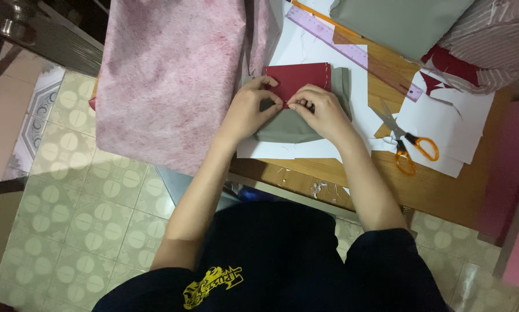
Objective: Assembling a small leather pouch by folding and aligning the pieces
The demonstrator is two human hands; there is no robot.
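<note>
- The left hand (252, 107) pinches the near edge of a red cloth piece (299, 78) with its fingers closed on it.
- The right hand (320, 110) pinches the same edge right beside it, fingers closed too.
- The red piece lies on top of a grey cloth piece (288, 130), on white paper (306, 49) on the wooden table (433, 190).
- Orange-handled scissors (407, 144) lie to the right, well apart from the hands.
- A purple ruler (352, 52) lies further back.
- A big pink cloth (167, 81) hangs off the table's left side.
</note>
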